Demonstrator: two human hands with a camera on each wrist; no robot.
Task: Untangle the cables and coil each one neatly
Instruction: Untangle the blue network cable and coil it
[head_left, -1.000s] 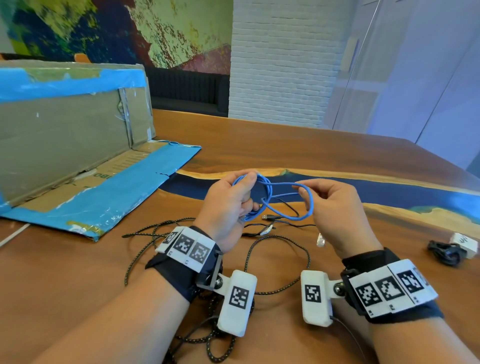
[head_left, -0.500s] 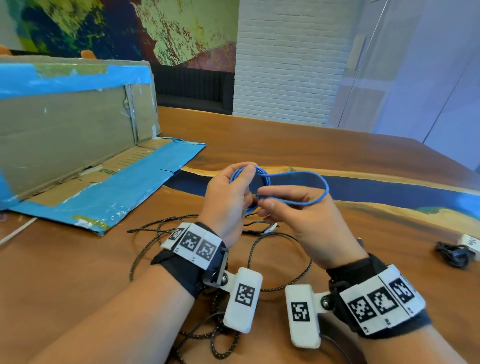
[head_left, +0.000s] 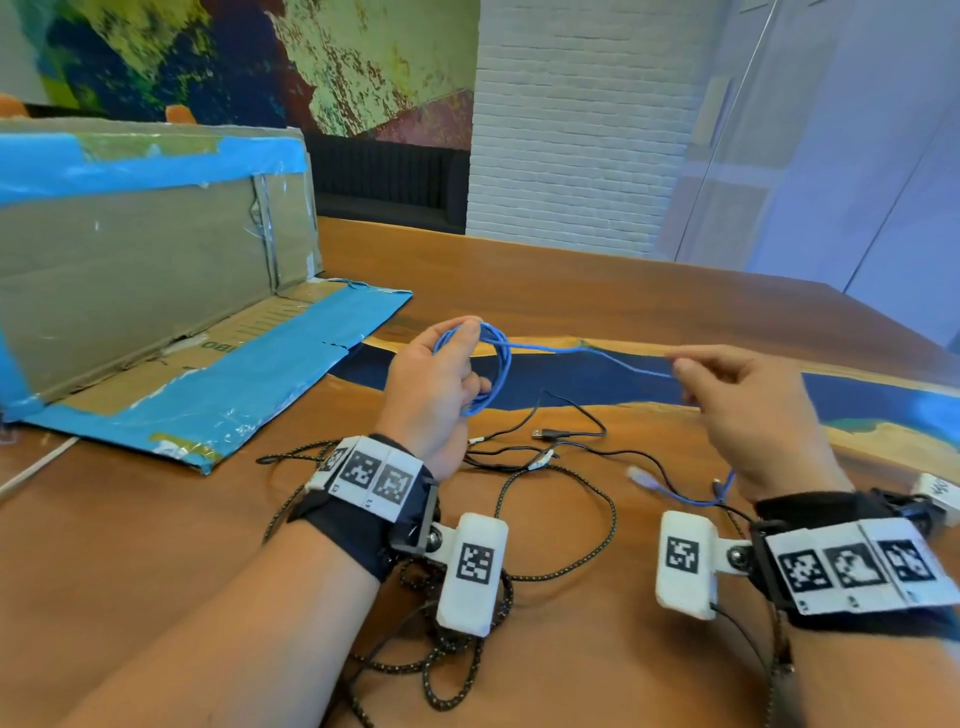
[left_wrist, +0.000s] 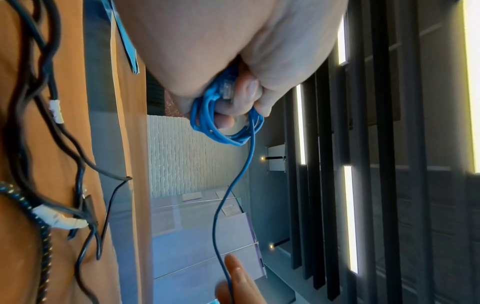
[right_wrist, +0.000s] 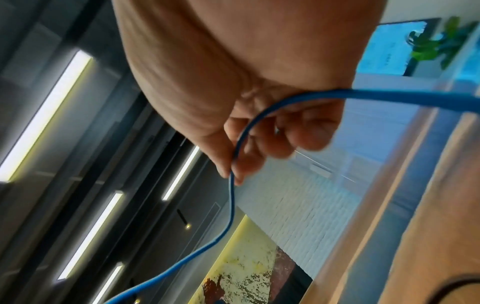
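Note:
My left hand (head_left: 441, 379) grips a small coil of blue network cable (head_left: 496, 374) above the table; the left wrist view shows the coil (left_wrist: 223, 123) wound round my fingers with a clear plug held inside. One blue strand (head_left: 597, 356) runs right from the coil to my right hand (head_left: 727, 395), which pinches it between thumb and forefinger (right_wrist: 231, 172). The free end with its clear plug (head_left: 641, 475) hangs below my right wrist. A thin black USB cable (head_left: 550, 434) and a braided black cable (head_left: 587, 551) lie tangled on the table under my hands.
A flattened cardboard box with blue tape (head_left: 156, 291) stands at the left of the wooden table (head_left: 597, 291). A white adapter with a black bundle (head_left: 935, 493) lies at the right edge. A white cord (head_left: 36, 467) runs off the left side.
My right hand has moved away to the right, drawing a straight blue strand out from the coil. The left hand keeps hold of the coil, and the blue plug end now hangs near the right wrist.

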